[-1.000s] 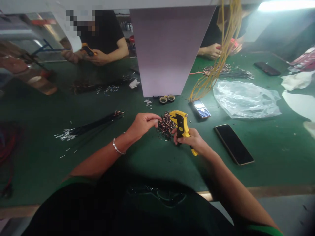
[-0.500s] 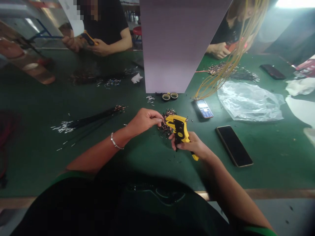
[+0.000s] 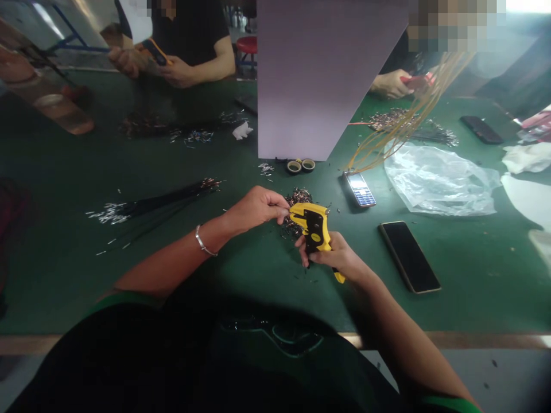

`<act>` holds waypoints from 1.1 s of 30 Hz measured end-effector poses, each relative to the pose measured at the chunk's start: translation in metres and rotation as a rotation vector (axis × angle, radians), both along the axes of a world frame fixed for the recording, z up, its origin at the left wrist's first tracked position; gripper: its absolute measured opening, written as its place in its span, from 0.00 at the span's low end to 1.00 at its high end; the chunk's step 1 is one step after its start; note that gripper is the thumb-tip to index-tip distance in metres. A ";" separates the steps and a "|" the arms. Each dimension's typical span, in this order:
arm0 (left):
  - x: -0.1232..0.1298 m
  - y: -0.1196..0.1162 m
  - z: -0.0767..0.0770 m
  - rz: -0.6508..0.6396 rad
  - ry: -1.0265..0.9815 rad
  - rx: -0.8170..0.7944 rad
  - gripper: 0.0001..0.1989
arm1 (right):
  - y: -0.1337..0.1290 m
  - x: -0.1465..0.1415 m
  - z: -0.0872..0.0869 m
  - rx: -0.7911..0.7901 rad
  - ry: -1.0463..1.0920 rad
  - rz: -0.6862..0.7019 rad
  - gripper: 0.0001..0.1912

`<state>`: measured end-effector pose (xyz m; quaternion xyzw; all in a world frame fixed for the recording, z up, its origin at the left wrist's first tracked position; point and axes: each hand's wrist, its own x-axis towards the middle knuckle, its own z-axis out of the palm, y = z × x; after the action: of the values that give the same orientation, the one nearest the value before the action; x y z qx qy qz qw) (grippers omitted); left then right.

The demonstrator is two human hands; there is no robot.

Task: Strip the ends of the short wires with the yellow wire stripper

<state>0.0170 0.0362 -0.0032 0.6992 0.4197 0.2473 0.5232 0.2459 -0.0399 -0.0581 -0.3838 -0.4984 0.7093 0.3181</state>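
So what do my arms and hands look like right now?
Your left hand and right hand are gloveless. A slim silvery bracelet circles the left wrist; the right shows none. Your dark top has green-edged sleeves, leaving the forearms bare.

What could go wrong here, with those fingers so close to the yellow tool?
The left hand has its fingertips right by the jaws of the yellow tool in the right hand, so a squeeze might nip them. The loose pile of small pieces around the tool could scatter if brushed. The hanging yellow wires reach the keypad phone and might snag it.
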 end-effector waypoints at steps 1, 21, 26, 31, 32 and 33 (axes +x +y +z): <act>0.000 0.000 0.000 0.001 -0.007 -0.012 0.07 | 0.000 -0.001 0.000 -0.001 -0.003 -0.005 0.15; -0.007 0.018 -0.021 -0.085 -0.028 -0.011 0.07 | -0.005 -0.011 -0.010 -0.008 -0.073 -0.104 0.07; -0.005 0.021 -0.026 -0.018 -0.049 0.032 0.06 | -0.004 -0.015 -0.008 -0.008 -0.102 -0.118 0.06; -0.005 0.023 -0.031 0.018 -0.024 0.040 0.06 | -0.005 -0.019 -0.011 -0.043 -0.081 -0.164 0.06; -0.005 0.023 -0.032 0.025 -0.021 0.038 0.06 | -0.005 -0.020 -0.012 -0.050 -0.076 -0.176 0.07; -0.005 0.024 -0.033 0.031 -0.022 0.036 0.06 | -0.005 -0.020 -0.012 -0.058 -0.071 -0.189 0.07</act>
<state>0.0124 0.0603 -0.0365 0.6990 0.4203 0.2708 0.5113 0.2256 -0.0453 -0.0705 -0.4632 -0.4501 0.6762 0.3544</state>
